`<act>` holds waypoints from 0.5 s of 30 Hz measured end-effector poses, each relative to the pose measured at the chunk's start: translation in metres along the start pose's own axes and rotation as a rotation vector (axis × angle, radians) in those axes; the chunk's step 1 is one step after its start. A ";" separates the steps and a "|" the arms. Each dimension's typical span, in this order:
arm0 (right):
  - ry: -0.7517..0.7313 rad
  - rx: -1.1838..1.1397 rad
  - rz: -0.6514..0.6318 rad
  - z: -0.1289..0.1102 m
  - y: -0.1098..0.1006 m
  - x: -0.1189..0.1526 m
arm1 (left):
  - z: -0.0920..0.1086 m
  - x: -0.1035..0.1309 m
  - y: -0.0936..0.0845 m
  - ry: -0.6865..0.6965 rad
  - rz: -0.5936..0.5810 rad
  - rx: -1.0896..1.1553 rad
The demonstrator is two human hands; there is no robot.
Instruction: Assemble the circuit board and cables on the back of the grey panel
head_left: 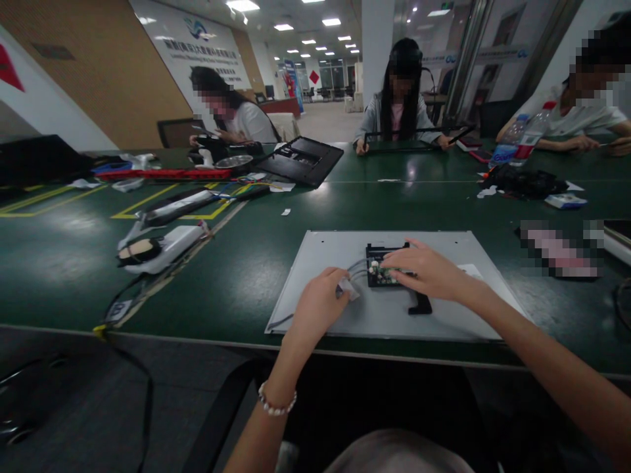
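A grey flat panel (345,322) lies on the green table in front of me. Near its middle sits a black frame (377,285) with a green circuit board (380,272) in it, and grey cables (359,264) run from its left side. My left hand (321,299) has its fingers closed around a small whitish, translucent piece (349,289) left of the board. My right hand (428,268) rests over the board's right part with its fingers spread, touching the frame. Below that hand a black bracket (420,305) extends onto the panel.
Left on the green table (236,263) are a white device (172,248), a red strip (162,175) and wires. A black casing (305,159) lies farther back. Bottles (530,136), a black bag (525,181) and a pink phone-like object (559,251) are at right. Three people sit across.
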State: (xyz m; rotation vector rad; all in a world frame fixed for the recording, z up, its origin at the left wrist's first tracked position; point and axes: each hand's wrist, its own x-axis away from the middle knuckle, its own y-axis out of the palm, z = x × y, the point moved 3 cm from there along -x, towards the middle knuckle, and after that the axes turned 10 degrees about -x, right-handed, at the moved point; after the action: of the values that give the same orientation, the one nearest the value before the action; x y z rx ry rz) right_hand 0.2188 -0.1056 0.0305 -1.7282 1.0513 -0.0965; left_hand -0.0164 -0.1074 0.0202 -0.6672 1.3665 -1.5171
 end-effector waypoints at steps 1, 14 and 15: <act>0.051 -0.005 0.044 0.012 -0.010 0.003 | -0.004 -0.003 -0.007 0.024 -0.003 0.018; 0.549 -0.165 0.410 0.110 -0.038 0.045 | -0.184 -0.162 -0.034 -0.209 0.076 -0.472; 0.535 -0.150 0.392 0.111 -0.036 0.046 | -0.195 -0.170 -0.031 -0.234 0.034 -0.521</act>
State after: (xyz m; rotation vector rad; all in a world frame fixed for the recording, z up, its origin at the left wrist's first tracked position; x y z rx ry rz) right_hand 0.3265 -0.0532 -0.0077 -1.6309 1.8136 -0.2441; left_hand -0.1276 0.1269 0.0385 -1.0985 1.5881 -1.0149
